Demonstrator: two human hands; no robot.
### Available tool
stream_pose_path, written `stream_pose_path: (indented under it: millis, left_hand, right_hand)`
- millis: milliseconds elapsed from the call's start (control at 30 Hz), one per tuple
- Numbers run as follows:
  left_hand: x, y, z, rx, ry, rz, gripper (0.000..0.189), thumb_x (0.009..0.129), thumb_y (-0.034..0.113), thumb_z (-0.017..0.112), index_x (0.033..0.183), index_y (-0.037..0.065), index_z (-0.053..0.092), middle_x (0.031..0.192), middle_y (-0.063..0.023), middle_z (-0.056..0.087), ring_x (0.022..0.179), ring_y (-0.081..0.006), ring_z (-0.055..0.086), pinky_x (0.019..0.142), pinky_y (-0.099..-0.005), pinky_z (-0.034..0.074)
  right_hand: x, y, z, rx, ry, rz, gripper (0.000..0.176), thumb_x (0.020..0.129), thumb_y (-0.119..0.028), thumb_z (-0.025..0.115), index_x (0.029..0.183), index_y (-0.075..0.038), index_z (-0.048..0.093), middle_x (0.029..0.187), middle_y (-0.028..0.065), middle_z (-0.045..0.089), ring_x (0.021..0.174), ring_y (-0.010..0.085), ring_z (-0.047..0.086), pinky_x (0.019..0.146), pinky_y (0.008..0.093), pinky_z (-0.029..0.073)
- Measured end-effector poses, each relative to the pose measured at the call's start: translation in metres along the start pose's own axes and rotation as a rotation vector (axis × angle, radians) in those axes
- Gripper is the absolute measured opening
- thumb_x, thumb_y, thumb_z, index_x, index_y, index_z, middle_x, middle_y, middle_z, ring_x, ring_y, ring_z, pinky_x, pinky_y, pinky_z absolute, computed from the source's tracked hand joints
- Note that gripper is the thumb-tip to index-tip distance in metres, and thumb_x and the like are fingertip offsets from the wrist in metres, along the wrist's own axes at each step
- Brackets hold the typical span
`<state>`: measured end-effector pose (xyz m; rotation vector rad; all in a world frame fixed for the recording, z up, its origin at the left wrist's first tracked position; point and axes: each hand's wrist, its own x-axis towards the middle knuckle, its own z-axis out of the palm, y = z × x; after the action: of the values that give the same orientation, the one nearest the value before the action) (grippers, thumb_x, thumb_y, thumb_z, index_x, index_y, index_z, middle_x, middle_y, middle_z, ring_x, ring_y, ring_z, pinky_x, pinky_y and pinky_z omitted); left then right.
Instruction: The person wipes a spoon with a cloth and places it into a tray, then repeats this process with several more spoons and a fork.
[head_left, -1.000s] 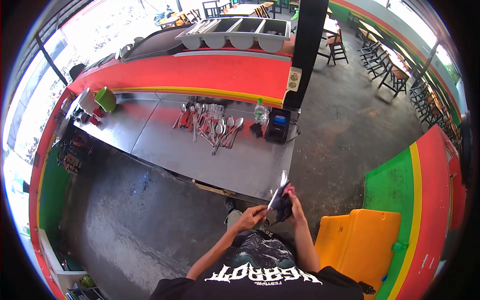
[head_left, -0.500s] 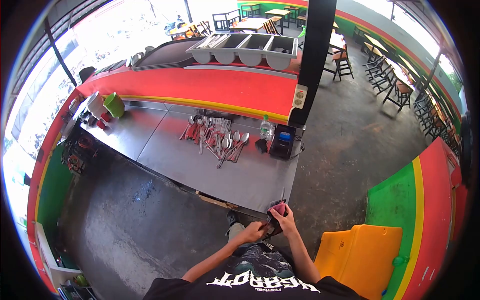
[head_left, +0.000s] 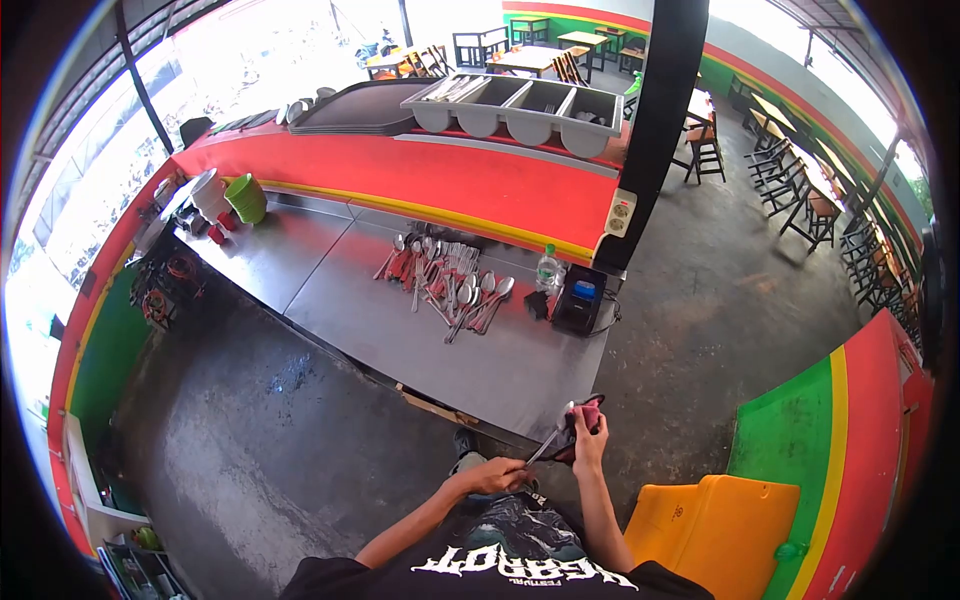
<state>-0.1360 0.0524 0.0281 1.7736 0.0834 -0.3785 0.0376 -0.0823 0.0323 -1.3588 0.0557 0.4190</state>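
My left hand (head_left: 497,475) is closed around one end of a slim silver piece of cutlery (head_left: 542,447), which slants up to the right. Its far end runs into a dark and pink cloth (head_left: 588,412) bunched in my right hand (head_left: 591,442), so whether it is a spoon or another kind is hidden. Both hands are in front of my body at the near right corner of the steel counter (head_left: 430,365). Farther back on that counter lies a loose pile of spoons (head_left: 470,295) and forks (head_left: 455,258), some with red handles.
A clear bottle (head_left: 547,268) and a black device (head_left: 579,300) stand at the counter's right end. Green bowls (head_left: 245,198) are stacked at the far left. A grey cutlery tray (head_left: 515,105) sits on the red ledge. To my right is a yellow bin (head_left: 715,530).
My right hand has moved slightly up and right with the cloth. The cutlery now shows as a longer slanting shaft between my hands. The view has shifted a little.
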Motion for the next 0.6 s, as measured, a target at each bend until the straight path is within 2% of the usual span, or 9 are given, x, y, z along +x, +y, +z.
stream_pose_path:
  millis: [133, 167, 267, 300, 400, 500, 533, 600]
  left_hand:
    - [-0.01, 0.007, 0.007, -0.05, -0.023, -0.051, 0.027, 0.098, 0.02, 0.046, 0.11, 0.003, 0.064, 0.074, -0.0055, 0.059, 0.07, -0.0154, 0.055, 0.066, -0.0316, 0.045]
    - [-0.013, 0.011, 0.009, -0.045, -0.008, -0.049, 0.027, 0.099, 0.021, 0.046, 0.11, 0.003, 0.064, 0.074, -0.0058, 0.059, 0.07, -0.0155, 0.055, 0.066, -0.0315, 0.045]
    - [-0.009, 0.003, 0.016, -0.114, 0.031, -0.05, 0.03, 0.102, 0.025, 0.046, 0.112, 0.003, 0.063, 0.073, -0.0034, 0.057, 0.069, -0.0126, 0.052, 0.066, -0.0294, 0.044]
    - [-0.007, 0.0, 0.018, -0.157, 0.048, -0.051, 0.031, 0.102, 0.027, 0.046, 0.112, 0.003, 0.063, 0.073, -0.0025, 0.057, 0.068, -0.0116, 0.052, 0.065, -0.0288, 0.044]
    - [-0.006, -0.007, 0.021, -0.249, 0.17, -0.022, 0.033, 0.104, 0.028, 0.044, 0.112, 0.003, 0.062, 0.071, -0.0002, 0.055, 0.067, -0.0094, 0.049, 0.065, -0.0269, 0.043]
    - [-0.003, 0.001, 0.013, -0.28, 0.29, -0.033, 0.033, 0.104, 0.029, 0.044, 0.11, 0.002, 0.062, 0.071, 0.0007, 0.054, 0.067, -0.0087, 0.049, 0.064, -0.0262, 0.042]
    - [-0.003, 0.005, 0.01, -0.283, 0.322, -0.048, 0.033, 0.104, 0.029, 0.044, 0.11, 0.002, 0.062, 0.071, 0.0008, 0.054, 0.067, -0.0086, 0.049, 0.064, -0.0261, 0.042]
    - [0.005, -0.007, 0.007, -0.284, 0.383, -0.025, 0.029, 0.104, 0.026, 0.045, 0.109, 0.003, 0.062, 0.072, 0.0001, 0.056, 0.069, -0.0089, 0.052, 0.067, -0.027, 0.044]
  right_hand:
    - [0.028, 0.01, -0.015, 0.132, 0.137, 0.076, 0.032, 0.086, -0.027, 0.075, 0.103, -0.007, 0.058, 0.093, 0.0007, 0.06, 0.082, 0.0099, 0.057, 0.07, 0.0252, 0.046]
    - [0.034, 0.01, -0.018, 0.179, 0.156, 0.088, 0.037, 0.086, -0.028, 0.075, 0.11, -0.006, 0.056, 0.098, 0.0023, 0.061, 0.085, 0.0124, 0.06, 0.072, 0.0279, 0.049]
    - [0.043, 0.002, -0.02, 0.281, 0.286, 0.115, 0.044, 0.088, -0.029, 0.072, 0.118, -0.004, 0.052, 0.105, 0.005, 0.061, 0.088, 0.0153, 0.062, 0.074, 0.0302, 0.051]
    - [0.043, -0.002, -0.022, 0.275, 0.271, 0.124, 0.048, 0.09, -0.031, 0.069, 0.124, -0.003, 0.049, 0.111, 0.0072, 0.061, 0.096, 0.0182, 0.062, 0.081, 0.0327, 0.051]
    - [0.039, -0.005, -0.016, 0.266, 0.383, 0.065, 0.042, 0.09, -0.035, 0.067, 0.118, -0.006, 0.054, 0.108, 0.0053, 0.059, 0.096, 0.0162, 0.058, 0.081, 0.0324, 0.05]
    - [0.025, 0.006, -0.008, 0.032, 0.229, -0.19, 0.039, 0.091, -0.034, 0.064, 0.114, -0.005, 0.054, 0.1, 0.0033, 0.058, 0.092, 0.0133, 0.054, 0.077, 0.0314, 0.048]
    - [0.012, 0.003, 0.001, 0.003, 0.138, -0.221, 0.034, 0.091, -0.031, 0.063, 0.112, -0.006, 0.055, 0.094, 0.0019, 0.056, 0.088, 0.011, 0.051, 0.073, 0.0292, 0.045]
    - [-0.016, -0.005, 0.014, -0.059, -0.151, -0.225, 0.032, 0.088, -0.023, 0.067, 0.113, -0.007, 0.054, 0.093, 0.0015, 0.055, 0.09, 0.0093, 0.051, 0.075, 0.0288, 0.045]
